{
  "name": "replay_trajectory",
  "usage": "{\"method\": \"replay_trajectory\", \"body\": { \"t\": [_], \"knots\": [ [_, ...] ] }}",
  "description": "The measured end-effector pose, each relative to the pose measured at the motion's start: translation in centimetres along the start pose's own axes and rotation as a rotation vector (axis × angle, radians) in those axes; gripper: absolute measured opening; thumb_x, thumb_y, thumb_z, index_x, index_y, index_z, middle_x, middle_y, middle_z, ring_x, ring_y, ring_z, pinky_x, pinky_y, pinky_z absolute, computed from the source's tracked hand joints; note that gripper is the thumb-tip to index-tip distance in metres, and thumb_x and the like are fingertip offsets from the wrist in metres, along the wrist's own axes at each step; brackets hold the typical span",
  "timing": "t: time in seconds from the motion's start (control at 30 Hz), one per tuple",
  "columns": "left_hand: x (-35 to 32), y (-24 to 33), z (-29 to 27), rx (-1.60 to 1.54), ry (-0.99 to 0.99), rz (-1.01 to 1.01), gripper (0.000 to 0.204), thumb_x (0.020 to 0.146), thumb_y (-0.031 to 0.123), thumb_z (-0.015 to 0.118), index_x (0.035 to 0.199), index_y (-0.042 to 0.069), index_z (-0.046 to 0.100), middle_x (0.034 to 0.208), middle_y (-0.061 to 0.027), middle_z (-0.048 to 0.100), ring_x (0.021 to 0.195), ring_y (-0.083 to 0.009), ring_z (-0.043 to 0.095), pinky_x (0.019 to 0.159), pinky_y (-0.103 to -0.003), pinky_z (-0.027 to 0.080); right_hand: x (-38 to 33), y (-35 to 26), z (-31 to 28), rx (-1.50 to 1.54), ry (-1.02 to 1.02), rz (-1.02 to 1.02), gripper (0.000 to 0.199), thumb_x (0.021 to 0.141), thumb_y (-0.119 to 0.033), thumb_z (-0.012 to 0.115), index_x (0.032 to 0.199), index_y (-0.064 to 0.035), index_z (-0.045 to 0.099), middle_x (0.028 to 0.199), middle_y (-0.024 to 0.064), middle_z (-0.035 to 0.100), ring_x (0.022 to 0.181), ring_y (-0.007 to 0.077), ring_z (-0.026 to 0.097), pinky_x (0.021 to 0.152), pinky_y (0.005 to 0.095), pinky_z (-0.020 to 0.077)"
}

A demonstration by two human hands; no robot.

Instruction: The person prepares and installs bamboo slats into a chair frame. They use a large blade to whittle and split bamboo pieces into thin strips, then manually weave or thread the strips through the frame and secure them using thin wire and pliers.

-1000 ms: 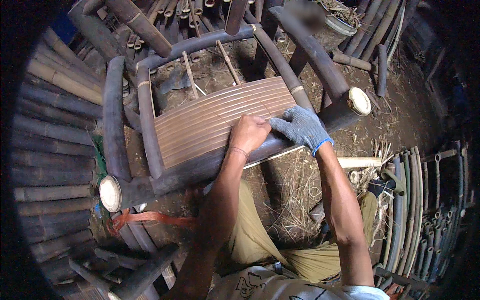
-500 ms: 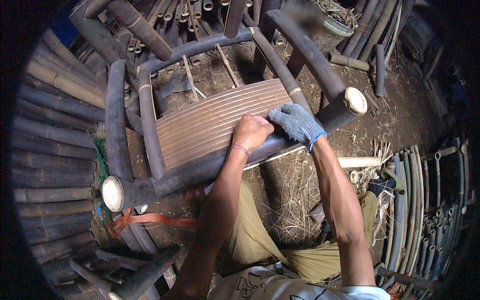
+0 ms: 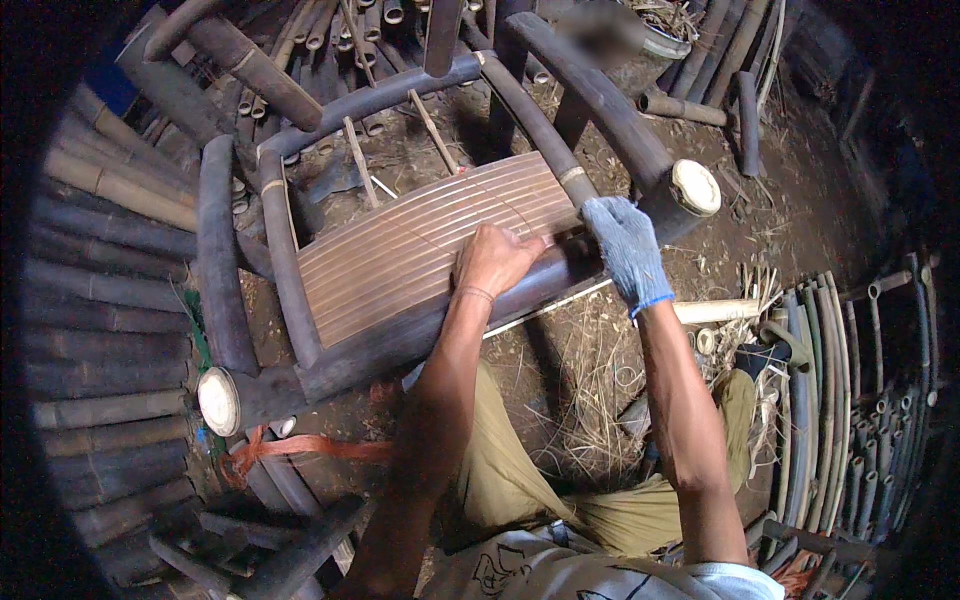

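Both forearms come up from the lower edge. Left hand [image 3: 497, 262] bare, center of frame, palm down, knuckles up, fingers curled in a bunch at the slats' near edge. Right hand [image 3: 626, 250] in a knitted gray glove with blue cuff edging, right of center, wrist bent, fingers angled toward upper left beside the frame's right corner. Hands apart from each other. Fingertips partly hidden from above, so cannot tell whether either is clamped on anything.

Materials: dark, smooth, round bamboo for the chair frame [image 3: 440, 322], pale cut ends at its front corners. Two thin, light sticks [image 3: 360, 165] run from the back rail to the slats. Straw-like shavings [image 3: 590, 400] in a loose tangle, lower right of center; reddish strip [image 3: 320, 449] crumpled, lower left. Stacked bamboo poles [image 3: 110, 330] along left edge.

Slatted panel [image 3: 400, 260] sits center, slightly left, inside the frame: narrow tan-brown strips side by side, glossy, gently bowed, filling the near part between the side rails. Two thin strands cross the strips.
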State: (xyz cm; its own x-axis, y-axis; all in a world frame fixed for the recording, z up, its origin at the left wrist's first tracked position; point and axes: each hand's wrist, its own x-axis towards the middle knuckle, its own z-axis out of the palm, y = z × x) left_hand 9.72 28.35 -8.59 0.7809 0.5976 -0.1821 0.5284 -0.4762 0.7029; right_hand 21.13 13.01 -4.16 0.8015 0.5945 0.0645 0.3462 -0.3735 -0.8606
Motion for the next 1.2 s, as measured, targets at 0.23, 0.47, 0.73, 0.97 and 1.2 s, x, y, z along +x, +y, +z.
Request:
{"method": "replay_trajectory", "body": {
  "t": [0.23, 0.47, 0.73, 0.97, 1.2],
  "knots": [
    [0.7, 1.8, 2.6, -0.04, 0.054, 0.0, 0.044, 0.077, 0.047, 0.074, 0.079, 0.003, 0.076, 0.077, -0.0195, 0.071, 0.074, -0.0295, 0.07, 0.071, -0.038, 0.053, -4.3, 4.8, -2.0, 0.093, 0.057, 0.091, 0.033, 0.093, -0.028, 0.061, 0.091, 0.0037, 0.067, 0.084, 0.0131, 0.066, 0.085, 0.0207, 0.061, 0.078, 0.0346, 0.0473],
    [0.7, -0.2, 1.5, -0.774, 0.042, -0.052, 0.023, 0.085, 0.021, 0.077, 0.085, -0.001, 0.071, 0.069, -0.0022, 0.064, 0.054, -0.0084, 0.052, 0.05, -0.024, 0.041, -5.4, 4.2, 0.0, 0.07, 0.036, -0.014, 0.032, 0.093, -0.028, 0.061, 0.102, 0.0018, 0.069, 0.1, 0.0159, 0.07, 0.097, 0.0249, 0.065, 0.089, 0.0368, 0.0486],
    [0.0, -0.9, 0.1, -1.076, -0.097, -0.046, 0.025, 0.09, 0.024, 0.073, 0.086, 0.0, 0.067, 0.066, 0.0024, 0.057, 0.043, -0.0009, 0.035, 0.037, -0.019, 0.025, -2.7, -1.0, 3.3, 0.145, -0.194, -0.021, 0.04, 0.091, -0.032, 0.069, 0.111, 0.003, 0.069, 0.092, 0.0058, 0.068, 0.081, 0.0099, 0.058, 0.072, 0.0274, 0.0492],
    [-1.3, -0.8, -0.4, -1.069, -0.039, -0.024, 0.021, 0.091, 0.023, 0.071, 0.087, 0.003, 0.067, 0.067, 0.0041, 0.057, 0.049, -0.0006, 0.039, 0.042, -0.018, 0.027, -2.1, -0.4, 4.6, 0.474, -0.024, 0.171, 0.024, 0.092, -0.024, 0.066, 0.096, -0.0003, 0.07, 0.087, 0.0046, 0.068, 0.073, 0.0126, 0.059, 0.067, 0.0287, 0.0495],
    [-2.3, -1.8, -1.5, -0.964, -0.008, -0.015, 0.018, 0.093, 0.021, 0.069, 0.089, 0.004, 0.068, 0.067, 0.0046, 0.057, 0.05, -0.0004, 0.039, 0.042, -0.018, 0.026, -2.8, -1.3, 6.7, 1.357, -0.155, 0.314, 0.017, 0.094, -0.019, 0.062, 0.102, -0.0045, 0.064, 0.089, 0.0059, 0.066, 0.077, 0.0166, 0.063, 0.068, 0.0296, 0.0534]
  ]
}}
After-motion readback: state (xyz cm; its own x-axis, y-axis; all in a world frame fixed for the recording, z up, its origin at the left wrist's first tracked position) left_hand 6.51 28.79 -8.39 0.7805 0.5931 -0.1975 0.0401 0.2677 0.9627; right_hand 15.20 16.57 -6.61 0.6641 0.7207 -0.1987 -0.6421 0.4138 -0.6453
